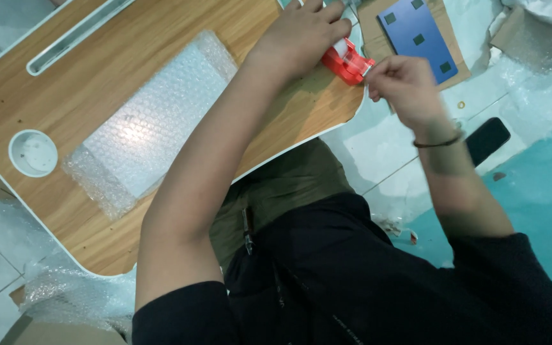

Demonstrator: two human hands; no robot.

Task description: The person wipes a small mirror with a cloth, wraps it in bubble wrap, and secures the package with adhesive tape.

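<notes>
Left hand [305,35] is down on the red tape dispenser [347,61], fingers curled over the top and clamping it at the near edge of the wooden bench [46,108]. Right hand [400,86] sits just beside the dispenser's mouth, thumb and forefinger pinched together on what looks like the free end of the tape [367,75] — the strip itself is thin and pale, hard to make out clearly. So both hands are closed: one holding the dispenser, one nipping the tape end.

Well away to the person's left on the bench lies a flat parcel wrapped in bubble wrap [154,121], untouched, with a round white cup recess [33,153] near the corner. Beyond the dispenser, a blue panel with dark pads [416,35] rests on cardboard [378,41] on the floor, and a dark phone-like slab [488,139] lies near the right wrist.

To do this pull well, I'd judge the left hand needs to keep the dispenser firmly pressed so it doesn't lift or skid off the bench edge. The right hand should draw straight out, level with the blade, keeping the strip taut so it doesn't fold back and stick to itself. Tear with a downward twist against the cutter, and keep the fingers on the very tip only.
</notes>
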